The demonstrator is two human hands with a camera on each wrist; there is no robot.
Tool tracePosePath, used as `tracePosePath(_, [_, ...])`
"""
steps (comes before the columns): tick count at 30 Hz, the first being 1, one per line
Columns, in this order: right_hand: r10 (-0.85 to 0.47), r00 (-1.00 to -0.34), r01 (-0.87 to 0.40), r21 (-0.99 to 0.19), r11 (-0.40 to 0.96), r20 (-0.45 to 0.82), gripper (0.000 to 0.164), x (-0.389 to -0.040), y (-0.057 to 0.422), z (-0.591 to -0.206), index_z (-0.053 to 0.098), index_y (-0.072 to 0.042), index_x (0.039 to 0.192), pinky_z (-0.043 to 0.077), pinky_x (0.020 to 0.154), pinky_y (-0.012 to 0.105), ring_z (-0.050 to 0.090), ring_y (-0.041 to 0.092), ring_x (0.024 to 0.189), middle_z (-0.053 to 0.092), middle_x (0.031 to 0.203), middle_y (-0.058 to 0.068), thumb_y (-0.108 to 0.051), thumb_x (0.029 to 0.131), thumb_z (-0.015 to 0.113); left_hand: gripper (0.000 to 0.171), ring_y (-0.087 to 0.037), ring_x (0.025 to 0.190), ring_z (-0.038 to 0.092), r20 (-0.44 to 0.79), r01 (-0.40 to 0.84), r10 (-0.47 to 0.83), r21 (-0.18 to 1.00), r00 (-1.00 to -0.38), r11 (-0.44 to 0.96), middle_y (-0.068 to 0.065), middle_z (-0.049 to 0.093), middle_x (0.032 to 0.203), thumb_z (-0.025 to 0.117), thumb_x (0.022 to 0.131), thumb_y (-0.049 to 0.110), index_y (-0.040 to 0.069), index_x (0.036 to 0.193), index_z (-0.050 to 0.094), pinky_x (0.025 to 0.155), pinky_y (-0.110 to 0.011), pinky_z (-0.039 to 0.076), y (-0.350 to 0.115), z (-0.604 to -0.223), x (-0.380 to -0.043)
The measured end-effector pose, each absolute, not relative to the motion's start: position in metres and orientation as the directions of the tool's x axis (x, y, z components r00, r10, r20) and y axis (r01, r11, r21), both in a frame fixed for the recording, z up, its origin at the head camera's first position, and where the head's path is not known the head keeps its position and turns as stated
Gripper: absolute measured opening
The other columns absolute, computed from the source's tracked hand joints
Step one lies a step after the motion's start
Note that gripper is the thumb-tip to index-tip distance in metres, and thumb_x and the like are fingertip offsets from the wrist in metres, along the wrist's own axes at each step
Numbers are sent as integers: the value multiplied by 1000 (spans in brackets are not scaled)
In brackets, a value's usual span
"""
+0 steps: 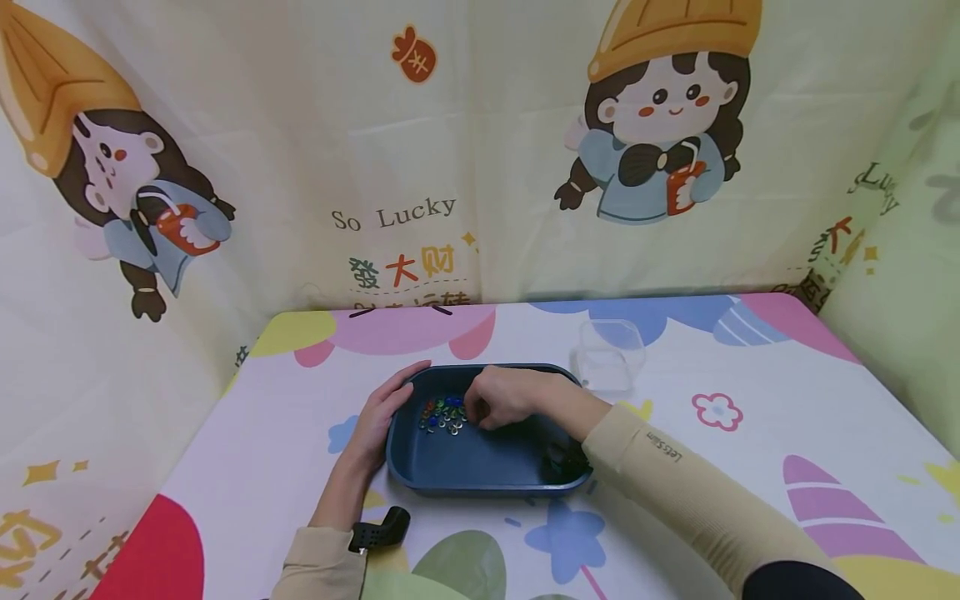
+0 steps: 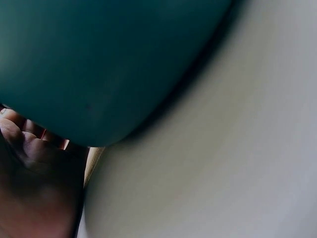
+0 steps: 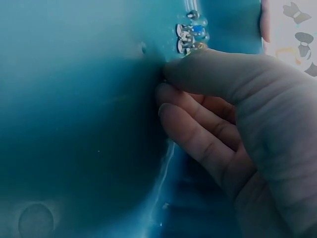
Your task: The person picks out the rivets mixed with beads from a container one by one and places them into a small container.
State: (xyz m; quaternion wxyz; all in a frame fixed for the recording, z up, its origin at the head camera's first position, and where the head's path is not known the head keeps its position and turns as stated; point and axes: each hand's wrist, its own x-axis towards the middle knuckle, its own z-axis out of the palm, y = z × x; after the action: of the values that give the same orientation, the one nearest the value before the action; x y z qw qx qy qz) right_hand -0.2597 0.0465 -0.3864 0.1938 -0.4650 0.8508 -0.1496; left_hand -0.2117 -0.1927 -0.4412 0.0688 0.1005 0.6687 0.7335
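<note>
A dark blue rectangular tray point(image 1: 487, 471) with rounded corners lies on the table. Toward its left end is a small heap of coloured gems and shiny ring-like pieces point(image 1: 442, 415), also partly visible in the right wrist view as a cluster of silver and blue gems point(image 3: 188, 37). My left hand point(image 1: 378, 417) holds the tray's left side, thumb at the rim and fingers along the outside. My right hand point(image 1: 506, 396) is inside the tray, just right of the heap, fingers curled and thumb close to the fingertips point(image 3: 171, 114). Whether anything sits between them is too small to tell.
A clear plastic box point(image 1: 611, 354) stands behind the tray's right corner. A dark wrist-worn device point(image 1: 381, 529) is on my left wrist. The table point(image 1: 675, 500) has a colourful printed cover, and a printed cloth point(image 1: 510, 150) hangs behind it.
</note>
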Motion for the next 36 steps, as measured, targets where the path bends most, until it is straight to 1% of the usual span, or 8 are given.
tracePosePath(5, [-847,-489,-735,-425,529,-209,7,-257,44,-384,75,-15,93,51,71,21,58,8,72,64,81,-10,-9,90,75,46,-23,138,42,56,35,238,995,-970,-91,-15,45,153,39,109,19,4,152,44,114,-35,31,-194,-442,-212])
tracePosePath(8, [-848,-490,-737,-423,527,-203,7,-256,44,-384,75,-15,92,50,68,22,57,7,71,63,80,-10,-9,90,74,46,-21,136,45,59,35,239,994,-969,-102,-16,45,152,39,109,19,3,152,44,110,-28,36,-195,-443,-212])
tracePosePath(11, [-852,-488,-738,-432,518,-189,7,-257,45,-385,75,-15,92,50,67,22,57,7,71,63,80,-10,-9,89,74,45,-19,134,47,63,38,237,993,-969,-108,-17,45,152,39,109,18,3,151,44,107,-25,38,-195,-443,-212])
tracePosePath(14, [-855,-489,-732,-452,510,-173,6,-257,47,-386,74,-15,92,49,66,23,56,7,71,63,80,-10,-9,89,73,46,-18,133,47,62,38,236,994,-970,-106,-17,45,152,39,109,18,2,151,44,107,-24,38,-195,-443,-211])
tracePosePath(21, [-855,-506,-703,-520,485,-113,7,-259,50,-387,75,-13,95,50,66,24,57,8,71,64,81,-9,-10,91,71,45,-21,136,45,53,26,237,993,-970,-114,-16,45,152,39,109,18,3,151,44,107,-25,38,-194,-443,-212])
tracePosePath(25, [-858,-510,-681,-580,447,-62,8,-260,52,-385,74,-10,97,51,69,25,57,9,72,64,83,-8,-8,91,70,45,-22,136,44,49,24,237,994,-970,-107,-16,45,152,39,109,19,3,151,44,107,-25,38,-193,-442,-212])
tracePosePath(31, [-866,-500,-663,-651,369,19,11,-262,54,-383,74,-6,101,53,72,25,57,9,74,66,85,-7,-6,90,69,45,-20,134,46,43,22,225,995,-973,-98,-15,47,151,39,109,19,4,151,45,106,-26,39,-193,-441,-211])
tracePosePath(36, [-846,-526,-628,-713,313,91,13,-263,57,-380,73,-3,102,53,74,26,58,11,76,69,89,0,-2,90,68,45,-22,133,48,45,21,227,994,-973,-105,-16,46,151,38,109,19,4,151,45,105,-26,41,-192,-442,-211])
